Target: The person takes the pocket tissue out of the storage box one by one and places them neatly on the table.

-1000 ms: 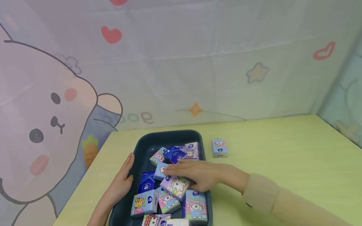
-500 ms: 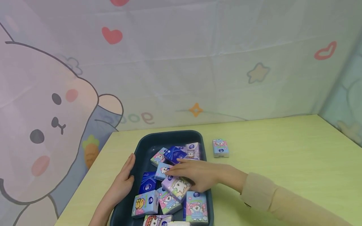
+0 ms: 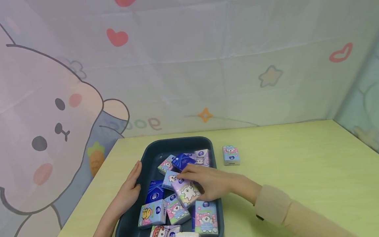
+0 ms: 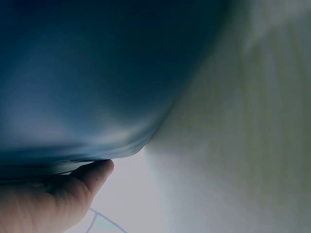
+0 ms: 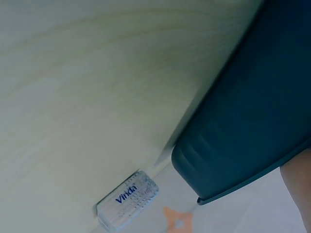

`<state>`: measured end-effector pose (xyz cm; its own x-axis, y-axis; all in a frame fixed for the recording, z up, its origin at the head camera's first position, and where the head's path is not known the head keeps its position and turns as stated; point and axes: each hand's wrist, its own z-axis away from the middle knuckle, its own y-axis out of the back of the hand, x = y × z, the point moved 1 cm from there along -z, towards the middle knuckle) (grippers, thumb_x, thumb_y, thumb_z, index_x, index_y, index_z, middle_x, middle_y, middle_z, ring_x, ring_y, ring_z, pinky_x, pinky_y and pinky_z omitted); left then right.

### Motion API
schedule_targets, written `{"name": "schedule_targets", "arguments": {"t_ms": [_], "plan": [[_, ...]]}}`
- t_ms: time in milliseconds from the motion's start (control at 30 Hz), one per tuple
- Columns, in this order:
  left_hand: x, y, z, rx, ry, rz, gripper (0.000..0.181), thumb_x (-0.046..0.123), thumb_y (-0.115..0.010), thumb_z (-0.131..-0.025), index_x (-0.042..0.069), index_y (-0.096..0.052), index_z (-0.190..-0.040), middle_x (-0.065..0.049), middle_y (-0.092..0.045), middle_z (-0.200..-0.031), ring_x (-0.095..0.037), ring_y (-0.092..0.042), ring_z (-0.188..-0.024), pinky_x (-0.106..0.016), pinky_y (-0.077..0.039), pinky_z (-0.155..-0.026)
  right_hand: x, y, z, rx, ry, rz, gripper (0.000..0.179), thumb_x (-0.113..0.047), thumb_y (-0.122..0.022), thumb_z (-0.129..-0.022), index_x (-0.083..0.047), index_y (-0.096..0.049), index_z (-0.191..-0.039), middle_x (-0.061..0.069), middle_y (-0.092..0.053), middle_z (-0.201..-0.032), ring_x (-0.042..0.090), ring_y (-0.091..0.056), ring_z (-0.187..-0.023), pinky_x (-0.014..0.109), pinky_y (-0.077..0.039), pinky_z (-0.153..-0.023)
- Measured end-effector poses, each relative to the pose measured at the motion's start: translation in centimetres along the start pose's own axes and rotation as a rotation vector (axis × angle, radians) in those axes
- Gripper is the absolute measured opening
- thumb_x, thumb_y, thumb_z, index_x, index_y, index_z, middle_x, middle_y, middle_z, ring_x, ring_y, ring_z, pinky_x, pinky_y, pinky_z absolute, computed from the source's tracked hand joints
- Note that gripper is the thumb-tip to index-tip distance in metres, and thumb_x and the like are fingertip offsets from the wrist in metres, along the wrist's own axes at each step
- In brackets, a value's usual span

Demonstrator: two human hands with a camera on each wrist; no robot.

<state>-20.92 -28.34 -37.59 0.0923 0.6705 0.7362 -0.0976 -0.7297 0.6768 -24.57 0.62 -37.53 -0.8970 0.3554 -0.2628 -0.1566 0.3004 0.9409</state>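
A dark teal plastic bin [image 3: 177, 142] holds several small tissue packs in purple, light blue and deep blue wrappers. My right hand [image 3: 211, 182] reaches over the bin's right wall and pinches a purple tissue pack [image 3: 187, 192] with a white cartoon animal on it, tilted above the packs below. My left hand [image 3: 129, 187] lies against the bin's left side with its fingers straight. In the left wrist view, the left thumb [image 4: 92, 177] touches the bin's rim. The right wrist view shows mostly the bin's outer wall [image 5: 243, 121]; the held pack is hidden there.
One light blue tissue pack [image 3: 231, 155] stands alone on the yellow-green table [image 3: 296, 164], right of the bin. A cartoon-printed cloth [image 3: 189, 65] hangs behind the table. Beside the right fingers lie a blue pack [image 3: 183, 161] and a light blue one [image 3: 169, 178].
My right hand has taken hold of the purple tissue pack and tilted it up a little. The left hand and the bin stay nearly still.
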Motion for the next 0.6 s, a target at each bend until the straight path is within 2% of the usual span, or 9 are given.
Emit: {"name": "schedule_targets", "arguments": {"t_ms": [300,467,600], "plan": [[0.1,0.0,0.4,-0.003,-0.010,-0.007,0.067,-0.008,-0.030,-0.093,0.004,-0.005,-0.154,-0.015,0.007,-0.163,-0.040,0.006,-0.149,-0.062,-0.003,-0.117,-0.4,-0.2,0.7,0.108,-0.114,-0.107,0.083,-0.041,-0.073,-0.081,-0.023,-0.032,-0.151,-0.001,-0.041,-0.144,0.013,-0.045,-0.130,0.035,-0.041,-0.111],[0.1,0.0,0.2,0.003,-0.017,-0.017,0.067,-0.008,-0.031,-0.093,0.004,-0.005,-0.154,-0.016,0.006,-0.163,-0.041,0.005,-0.149,-0.063,-0.005,-0.116,-0.3,0.0,0.8,0.165,-0.160,-0.219,0.085,-0.039,-0.076,-0.078,-0.024,-0.033,-0.150,-0.003,-0.040,-0.143,0.012,-0.044,-0.127,0.038,-0.042,-0.109],[0.2,-0.2,0.1,0.001,-0.030,-0.010,0.067,-0.008,-0.032,-0.093,0.003,-0.006,-0.154,-0.018,0.005,-0.163,-0.042,0.004,-0.149,-0.064,-0.005,-0.116,0.2,0.5,1.9,0.214,-0.213,-0.343,0.086,-0.031,-0.078,-0.075,-0.023,-0.035,-0.149,-0.001,-0.038,-0.144,0.018,-0.044,-0.127,0.042,-0.045,-0.105]]}}
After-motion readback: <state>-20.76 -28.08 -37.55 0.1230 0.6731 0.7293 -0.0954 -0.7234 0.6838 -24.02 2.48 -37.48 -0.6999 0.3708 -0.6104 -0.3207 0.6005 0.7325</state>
